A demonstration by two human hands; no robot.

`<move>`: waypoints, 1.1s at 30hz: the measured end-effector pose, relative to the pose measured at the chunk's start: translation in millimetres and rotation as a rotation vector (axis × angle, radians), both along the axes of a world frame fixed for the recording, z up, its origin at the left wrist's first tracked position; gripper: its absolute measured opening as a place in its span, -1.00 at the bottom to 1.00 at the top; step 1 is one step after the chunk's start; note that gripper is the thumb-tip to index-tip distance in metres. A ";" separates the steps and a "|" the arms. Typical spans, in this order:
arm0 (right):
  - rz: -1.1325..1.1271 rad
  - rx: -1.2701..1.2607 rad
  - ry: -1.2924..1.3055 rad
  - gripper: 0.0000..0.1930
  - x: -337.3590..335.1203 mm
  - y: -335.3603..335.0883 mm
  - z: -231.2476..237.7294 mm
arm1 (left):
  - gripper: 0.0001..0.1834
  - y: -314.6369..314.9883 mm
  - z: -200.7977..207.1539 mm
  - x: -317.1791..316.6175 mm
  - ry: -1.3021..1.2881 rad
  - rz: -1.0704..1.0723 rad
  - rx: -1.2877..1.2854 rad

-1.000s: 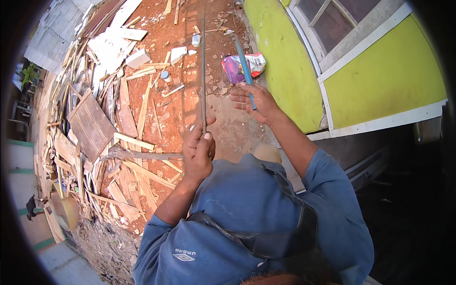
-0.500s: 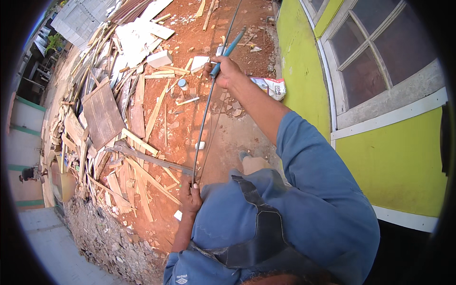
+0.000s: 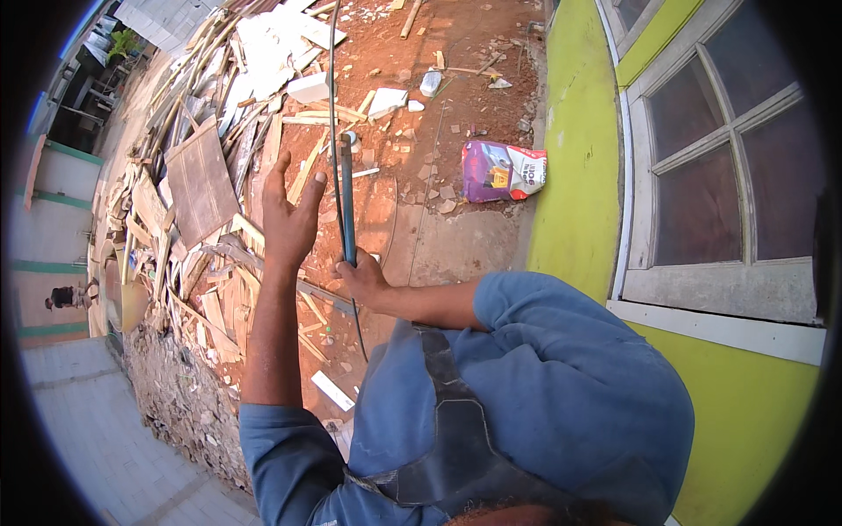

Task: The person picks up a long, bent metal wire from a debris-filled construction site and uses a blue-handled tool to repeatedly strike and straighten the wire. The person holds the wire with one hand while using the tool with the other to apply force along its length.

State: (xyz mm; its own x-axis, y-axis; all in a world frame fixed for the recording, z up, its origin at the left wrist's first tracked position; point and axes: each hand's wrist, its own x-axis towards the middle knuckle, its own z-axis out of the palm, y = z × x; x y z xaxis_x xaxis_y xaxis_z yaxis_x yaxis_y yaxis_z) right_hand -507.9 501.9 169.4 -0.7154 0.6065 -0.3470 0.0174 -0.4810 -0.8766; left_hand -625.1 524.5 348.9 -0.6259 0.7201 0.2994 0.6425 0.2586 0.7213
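My right hand is closed round the lower part of a blue-green bar with a dull, worn top end, held close to upright in front of my chest. Beside the bar runs a long thin dark rod, which reaches from the top of the view down past my right hand to near my shirt. Whether the right fingers also grip this rod is hard to see. My left hand is raised just left of the bar, thumb and fingers apart, with nothing in it.
Scrap boards and sticks lie heaped at the left on red soil. A purple and white bag stands by the lime-green wall with its window at right. A rubble strip borders paving at lower left.
My left hand has let go of the rod and risen, fingers apart. My right hand has come down and closer to my chest with the blue-green bar, uncovering the bag.
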 end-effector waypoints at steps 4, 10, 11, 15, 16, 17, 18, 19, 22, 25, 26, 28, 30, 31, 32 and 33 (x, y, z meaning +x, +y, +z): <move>-0.023 0.011 -0.027 -0.86 14.2 -23.3 -29.1 | 0.07 101.8 23.1 -17.8 -0.412 0.001 -0.101; 0.151 0.196 -0.259 -0.88 48.3 -9.9 -19.2 | -0.40 151.3 -19.8 3.9 -0.764 0.019 -0.010; 0.158 0.116 -0.219 -0.89 51.4 -7.6 -29.0 | -0.42 153.1 -25.1 8.1 -0.756 0.065 -0.032; 0.199 -0.305 -0.079 -0.89 72.7 12.5 -57.2 | -0.48 128.7 -52.9 16.0 -0.689 0.199 -0.093; 0.205 -0.437 -0.052 -0.88 84.0 22.4 -60.1 | -0.48 118.5 -59.2 18.1 -0.657 0.225 -0.089; 0.161 -0.502 -0.096 -0.89 97.3 31.3 -62.0 | -0.47 106.8 -64.7 19.2 -0.623 0.254 -0.081; 0.117 -0.568 -0.141 -0.89 113.0 40.7 -63.9 | -0.47 93.8 -71.4 17.8 -0.641 0.264 -0.080; 0.103 -0.617 -0.212 -0.88 130.6 54.0 -68.4 | -0.46 79.8 -77.0 16.4 -0.660 0.274 -0.075; 0.036 -0.616 -0.335 -0.85 195.8 85.8 -94.4 | -0.44 37.5 -100.7 16.0 -0.693 0.274 -0.044; -0.070 -0.533 -0.471 -0.85 251.0 108.3 -136.0 | -0.40 -5.1 -108.1 26.7 -0.698 0.252 0.009; -0.116 -0.503 -0.513 -0.86 265.8 113.8 -139.6 | -0.39 -16.3 -110.9 30.7 -0.699 0.236 0.027; -0.187 -0.443 -0.610 -0.88 288.8 130.8 -149.1 | -0.40 -32.5 -121.4 34.4 -0.704 0.212 0.095; -0.201 -0.391 -0.654 -0.87 312.0 144.5 -174.8 | -0.43 -48.5 -136.0 38.5 -0.634 0.189 0.154; -0.203 -0.360 -0.661 -0.86 317.6 150.1 -177.3 | -0.42 -57.8 -150.2 39.2 -0.587 0.212 0.135; -0.202 -0.328 -0.670 -0.86 322.2 154.2 -177.3 | -0.42 -65.0 -156.4 43.8 -0.582 0.211 0.139; -0.201 -0.296 -0.678 -0.86 324.6 157.1 -177.8 | -0.41 -72.7 -162.7 50.4 -0.577 0.209 0.144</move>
State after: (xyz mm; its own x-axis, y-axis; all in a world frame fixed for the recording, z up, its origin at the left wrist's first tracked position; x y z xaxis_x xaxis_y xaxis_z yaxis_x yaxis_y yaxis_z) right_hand -183.3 659.0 -8.5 -0.1743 0.5162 -0.8386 0.3927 -0.7445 -0.5399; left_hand -574.7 451.8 186.3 -0.8388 0.5426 -0.0442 0.0854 0.2113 0.9737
